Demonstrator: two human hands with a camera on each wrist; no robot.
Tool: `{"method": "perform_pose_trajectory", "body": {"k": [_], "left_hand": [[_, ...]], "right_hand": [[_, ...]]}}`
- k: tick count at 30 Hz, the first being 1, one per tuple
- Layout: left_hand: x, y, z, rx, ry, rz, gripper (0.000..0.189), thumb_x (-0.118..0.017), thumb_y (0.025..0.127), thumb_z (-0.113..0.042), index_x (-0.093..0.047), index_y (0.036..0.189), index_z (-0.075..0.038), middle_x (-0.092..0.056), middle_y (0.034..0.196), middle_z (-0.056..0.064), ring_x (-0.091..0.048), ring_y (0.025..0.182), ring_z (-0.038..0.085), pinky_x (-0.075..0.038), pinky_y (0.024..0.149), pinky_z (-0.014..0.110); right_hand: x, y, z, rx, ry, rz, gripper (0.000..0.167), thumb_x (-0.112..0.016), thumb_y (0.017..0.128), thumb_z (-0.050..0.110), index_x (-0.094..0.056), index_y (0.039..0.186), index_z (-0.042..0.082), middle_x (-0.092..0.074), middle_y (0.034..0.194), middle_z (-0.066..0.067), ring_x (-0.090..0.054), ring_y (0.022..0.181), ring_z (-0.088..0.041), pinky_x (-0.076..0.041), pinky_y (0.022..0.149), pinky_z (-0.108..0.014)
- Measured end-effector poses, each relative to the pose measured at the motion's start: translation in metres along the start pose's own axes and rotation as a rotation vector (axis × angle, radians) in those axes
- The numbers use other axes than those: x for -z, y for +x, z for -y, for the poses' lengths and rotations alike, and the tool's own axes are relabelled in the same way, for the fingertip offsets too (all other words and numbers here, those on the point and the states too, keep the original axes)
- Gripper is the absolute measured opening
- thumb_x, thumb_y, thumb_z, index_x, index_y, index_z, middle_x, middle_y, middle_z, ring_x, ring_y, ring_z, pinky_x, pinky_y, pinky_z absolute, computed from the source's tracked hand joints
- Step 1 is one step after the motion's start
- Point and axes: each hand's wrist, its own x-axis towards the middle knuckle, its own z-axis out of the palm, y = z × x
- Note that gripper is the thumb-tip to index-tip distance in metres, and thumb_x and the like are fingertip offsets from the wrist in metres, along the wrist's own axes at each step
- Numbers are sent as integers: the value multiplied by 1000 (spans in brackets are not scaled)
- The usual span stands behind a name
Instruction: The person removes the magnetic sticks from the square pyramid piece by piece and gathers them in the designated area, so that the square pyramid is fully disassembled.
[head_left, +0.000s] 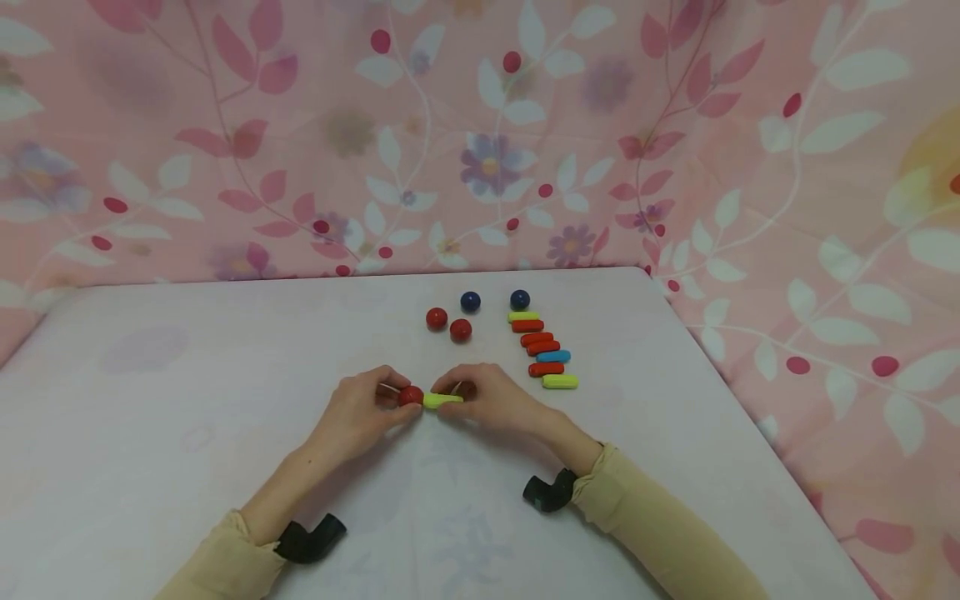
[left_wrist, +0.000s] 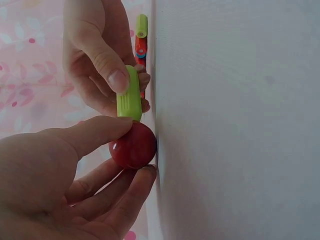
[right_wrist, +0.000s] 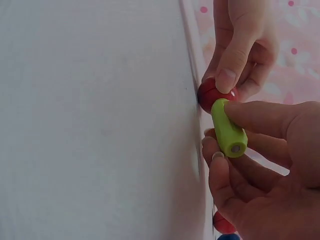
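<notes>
Between thumb and fingers, my left hand [head_left: 358, 414] holds a glossy red ball [left_wrist: 134, 146]. My right hand [head_left: 501, 402] pinches a yellow-green rod [right_wrist: 229, 129] with rounded edges; a small grey disc shows in its near end in the right wrist view. The rod's other end meets the ball, and both are held at the middle of the table. Behind the hands are two more red balls [head_left: 461, 331] and two dark blue balls [head_left: 470, 302]. To the right of my right hand lies a column of short rods, among them a blue rod [head_left: 553, 357] and a red rod [head_left: 546, 368].
A white cloth covers the table [head_left: 187, 358], with its right edge slanting toward me. Pink floral fabric [head_left: 480, 133] hangs behind and along the right side. A black curved piece sits at each wrist, such as the left black piece [head_left: 311, 539].
</notes>
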Motion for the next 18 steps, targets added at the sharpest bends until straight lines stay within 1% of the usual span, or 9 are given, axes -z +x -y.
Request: {"method": "perform_pose_trajectory", "body": {"k": [7,13,18], "left_hand": [[-1,-1,0,-3,10,-4,28,-80,86,-18,-68,108,-8,-73,100,5,-68,93,20,-60,83,37],[-1,-1,0,-9,12,-6,27,-80,85,-18,-68,107,-8,-73,100,4,-69,92,20,-60,82,37],[-1,-1,0,-19,19,-5,27,-80,85,-18,-68,107,-8,-73,100,4,-69,93,21,-60,84,38]], "right_hand": [[-5,1,-1,17,-11,25,30,-73,92,17,-71,122,18,-70,105,9,-62,92,-10,-53,85,-25],[-6,0,1,42,-19,22,31,-73,92,17,-70,123,17,-70,109,8,-61,97,-8,-51,90,-24],[-6,0,0,53,-7,25,31,-73,92,16,-70,123,16,-70,111,8,-61,99,-7,-51,92,-24]]}}
